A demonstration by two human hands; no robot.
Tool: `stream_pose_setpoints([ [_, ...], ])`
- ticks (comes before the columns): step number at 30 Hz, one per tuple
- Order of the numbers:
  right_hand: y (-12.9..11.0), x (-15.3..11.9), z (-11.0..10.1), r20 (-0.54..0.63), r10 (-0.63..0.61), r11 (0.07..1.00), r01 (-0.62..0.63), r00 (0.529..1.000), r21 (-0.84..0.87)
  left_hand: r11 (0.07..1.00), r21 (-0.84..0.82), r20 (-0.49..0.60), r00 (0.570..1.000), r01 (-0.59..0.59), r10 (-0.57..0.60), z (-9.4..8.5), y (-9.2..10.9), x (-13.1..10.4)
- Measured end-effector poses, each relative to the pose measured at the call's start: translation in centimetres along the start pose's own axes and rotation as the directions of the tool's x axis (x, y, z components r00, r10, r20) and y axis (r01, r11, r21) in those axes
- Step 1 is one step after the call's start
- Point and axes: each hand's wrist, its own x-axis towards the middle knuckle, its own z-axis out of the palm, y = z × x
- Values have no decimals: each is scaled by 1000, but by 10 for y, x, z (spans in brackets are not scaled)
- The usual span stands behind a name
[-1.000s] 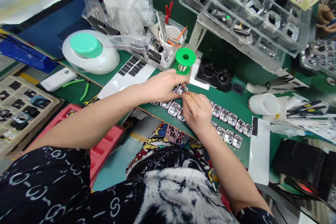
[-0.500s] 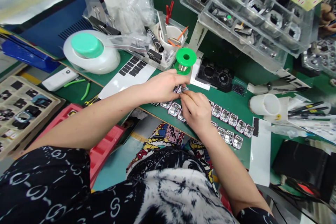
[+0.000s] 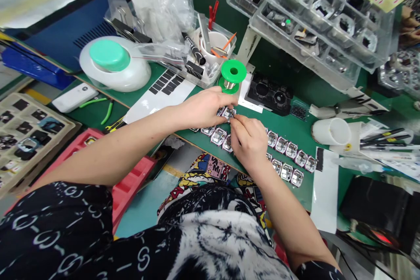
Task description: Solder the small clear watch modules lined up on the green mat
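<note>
Two rows of small silver watch-like cases (image 3: 281, 145) with parts inside lie on the green bench. My left hand (image 3: 205, 107) curls its fingers and thumb around one silver case (image 3: 229, 114) at the far row. Beside it, my right hand (image 3: 250, 140) is closed, with thumb and forefinger pinched together at the near right edge of that case. Whatever is in that pinch is too small or hidden to make out. Part of the rows lies behind both hands. Just beyond my left fingers stands a green solder wire spool (image 3: 233, 71).
Clear compartment trays (image 3: 305, 43) overhang the back right. A black fixture (image 3: 269, 93) lies behind the rows, a white cup (image 3: 331, 131) at right. At left are a white dispenser with a green lid (image 3: 113, 63), green-handled pliers (image 3: 107, 111) and a red tray (image 3: 131, 183).
My right hand has drawn back slightly to the right, exposing more of the case between the hands. My left hand stays in place around it.
</note>
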Motion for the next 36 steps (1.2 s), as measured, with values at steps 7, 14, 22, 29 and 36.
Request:
stream_pose_setpoints([
  [7,-3,0,-3,-32,6,996,-3,999,88,1000,3,8,1000,1,-1,-1,1,0],
  [14,0,1,-1,-19,47,996,-46,999,75,1000,2,5,1000,5,-5,-1,1,0],
  [22,-2,-2,-3,-44,103,982,-94,994,166,1000,0,9,1000,12,-12,0,2,0],
  [29,-1,3,-18,-44,136,963,-121,990,241,997,-75,-41,999,17,-21,-3,4,-7],
  [36,-6,17,-17,-23,155,933,-139,988,333,991,-33,-74,988,133,-136,-24,-3,-31],
])
